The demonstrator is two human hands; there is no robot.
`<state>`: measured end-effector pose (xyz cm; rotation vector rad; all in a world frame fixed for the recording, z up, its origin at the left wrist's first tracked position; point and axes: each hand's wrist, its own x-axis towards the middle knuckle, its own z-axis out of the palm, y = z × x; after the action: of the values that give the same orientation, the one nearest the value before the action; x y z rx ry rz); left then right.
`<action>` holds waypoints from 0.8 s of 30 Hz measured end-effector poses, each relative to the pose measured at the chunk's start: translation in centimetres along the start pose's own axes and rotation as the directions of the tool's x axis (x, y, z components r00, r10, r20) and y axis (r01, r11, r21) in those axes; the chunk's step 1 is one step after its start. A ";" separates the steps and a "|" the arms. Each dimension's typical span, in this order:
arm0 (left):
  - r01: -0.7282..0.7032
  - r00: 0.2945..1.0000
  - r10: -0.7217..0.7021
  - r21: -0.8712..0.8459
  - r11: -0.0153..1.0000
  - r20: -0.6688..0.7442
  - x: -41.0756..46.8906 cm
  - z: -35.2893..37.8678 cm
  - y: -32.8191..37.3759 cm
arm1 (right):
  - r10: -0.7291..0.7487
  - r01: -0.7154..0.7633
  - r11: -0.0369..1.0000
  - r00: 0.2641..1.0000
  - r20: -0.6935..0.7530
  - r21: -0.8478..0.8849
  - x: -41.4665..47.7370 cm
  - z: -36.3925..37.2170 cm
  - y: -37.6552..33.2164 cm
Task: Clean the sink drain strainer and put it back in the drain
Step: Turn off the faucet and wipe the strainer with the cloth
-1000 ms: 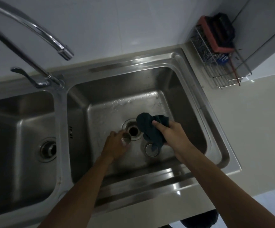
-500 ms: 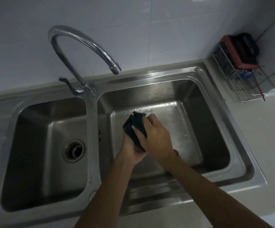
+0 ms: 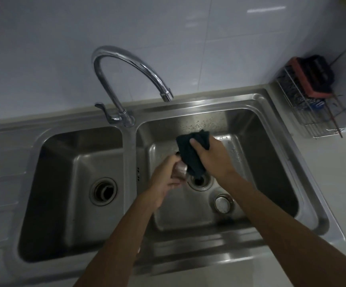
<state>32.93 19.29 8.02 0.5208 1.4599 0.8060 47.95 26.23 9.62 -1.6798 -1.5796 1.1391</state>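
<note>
1. Gripping the strainer, the left hand had its fingers curled round the small shiny piece, so only a bit of metal showed between them.
2. The strainer was held in the air above the right basin, just up and left of the open drain and out of it.
3. The right hand clutched a dark cloth, with the thumb pressed on top and the fingers closed under the fabric.
4. The cloth lay against the strainer, and its lower end hung down over the drain's rim.
5. A round metal plug sat on the basin floor, near the drain and to its right.
6. Water drops speckled the basin's back wall.
7. The faucet arched from behind the divider, its spout ending over the right basin's back rim.
8. The left basin had its own drain fitting in the floor.
9. A wire rack stood on the counter by the sink's far right corner, with a red-edged sponge in it.
</note>
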 end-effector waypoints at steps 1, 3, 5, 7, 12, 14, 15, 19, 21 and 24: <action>-0.103 0.994 0.107 0.156 0.982 -0.021 0.4 -0.6 0.0 | 0.021 -0.020 0.996 1.000 -0.016 0.082 -0.4 -0.6 -0.3; -0.277 0.955 0.295 0.419 0.865 0.023 1.2 -1.9 -0.1 | -0.019 0.022 0.991 0.999 -0.027 0.132 -1.4 -1.3 -1.0; -0.357 0.927 0.363 0.537 0.764 0.099 1.8 -2.5 -0.3 | -0.149 0.151 0.988 0.988 0.050 -0.035 -2.4 -1.3 -1.6; -0.355 0.931 0.342 0.538 0.764 0.128 2.3 -2.3 -0.9 | -0.265 0.294 0.940 0.948 0.175 -0.171 -2.8 -0.5 -1.8; -0.393 0.897 0.439 0.545 0.740 0.049 1.3 -0.8 -1.5 | -0.261 0.405 0.719 0.911 0.320 -0.565 -2.9 0.7 -2.1; -0.437 0.863 0.500 0.603 0.667 0.072 0.1 0.3 -0.9 | -0.260 0.430 0.569 0.903 0.343 -0.701 -3.3 0.8 -2.3; -0.447 0.851 0.519 0.629 0.636 0.081 -0.2 0.7 -0.6 | -0.249 0.419 0.547 0.908 0.337 -0.725 -3.4 0.7 -2.5; -0.506 0.803 0.576 0.684 0.525 0.152 -0.3 2.0 0.0 | -0.049 0.279 0.622 0.946 0.320 -0.732 -2.7 -0.7 -3.6; -0.502 0.787 0.582 0.760 0.413 0.204 -0.3 2.4 -0.1 | 0.096 0.169 0.753 0.928 0.360 -0.636 -1.8 -1.5 -3.1; -0.531 0.752 0.555 0.825 0.191 0.356 0.6 2.8 -0.7 | 0.328 -0.185 0.926 0.825 0.460 -0.328 -0.9 -2.5 -0.5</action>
<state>35.76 19.74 7.28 2.0172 1.6629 0.4431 49.88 25.80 11.43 -1.9222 -1.9367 1.6821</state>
